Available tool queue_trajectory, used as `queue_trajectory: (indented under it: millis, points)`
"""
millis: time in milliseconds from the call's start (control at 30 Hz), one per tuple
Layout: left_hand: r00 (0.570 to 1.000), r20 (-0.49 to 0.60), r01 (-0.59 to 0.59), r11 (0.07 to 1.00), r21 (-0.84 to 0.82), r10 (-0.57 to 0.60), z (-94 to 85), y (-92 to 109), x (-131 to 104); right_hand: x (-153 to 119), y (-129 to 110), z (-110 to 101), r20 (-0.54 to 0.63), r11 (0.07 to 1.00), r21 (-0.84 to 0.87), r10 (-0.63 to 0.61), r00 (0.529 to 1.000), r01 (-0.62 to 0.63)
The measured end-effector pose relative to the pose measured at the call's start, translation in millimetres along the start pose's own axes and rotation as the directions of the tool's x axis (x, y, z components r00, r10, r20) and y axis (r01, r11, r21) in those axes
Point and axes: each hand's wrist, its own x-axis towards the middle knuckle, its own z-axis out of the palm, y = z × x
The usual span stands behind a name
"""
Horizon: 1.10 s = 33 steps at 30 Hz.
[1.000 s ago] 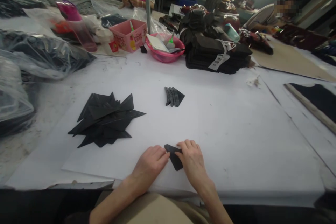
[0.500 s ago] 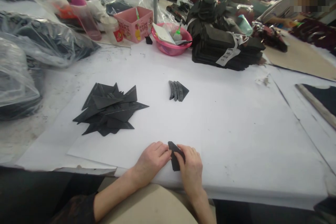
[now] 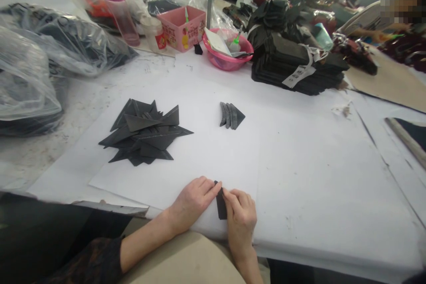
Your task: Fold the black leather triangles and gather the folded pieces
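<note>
Grey-edged row (image 3: 229, 116): a few overlapped pieces at 12 o'clock; we judge these done.
Black heap (image 3: 146, 135): many pointed pieces at 10 o'clock; we judge most remain.
Dark strip (image 3: 221, 208): before us at 6 o'clock, seemingly partway worked.
Left hand (image 3: 195, 202): fingers bent, nearly closed, tips gripping the strip's 12-o'clock end.
Right hand (image 3: 242, 214): curled, thumb and fingers pinching its 1-o'clock edge.

No text I can read for sure: the white tag (image 3: 298, 76) on the black stack (image 3: 276, 60), pink box (image 3: 181, 33) print, cup (image 3: 150, 33)'s red label (image 3: 160, 41) and table (image 3: 316, 151) scribbles (image 3: 148, 68) are all too blurred.
</note>
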Motion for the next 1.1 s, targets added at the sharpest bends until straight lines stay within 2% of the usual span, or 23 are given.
queue_trajectory:
  millis: [433, 633, 1100]
  points:
    - [0.999, -0.049, -0.007, 1.000, -0.018, 0.006, -1.3, -0.3, -0.1, -3.4, 1.9, 1.1, 0.034, 0.994, -0.082, -0.073, 0.997, 0.076]
    - [1.000, -0.002, 0.013, 1.000, -0.020, -0.013, 4.8, -0.9, -5.0, -1.9, 1.4, 0.6, 0.058, 0.993, -0.090, -0.071, 0.996, 0.076]
    - [1.000, -0.001, 0.012, 0.991, 0.132, -0.012, 4.6, 0.2, -5.7, -1.9, 1.2, 1.0, 0.060, 0.993, -0.087, -0.074, 0.995, 0.079]
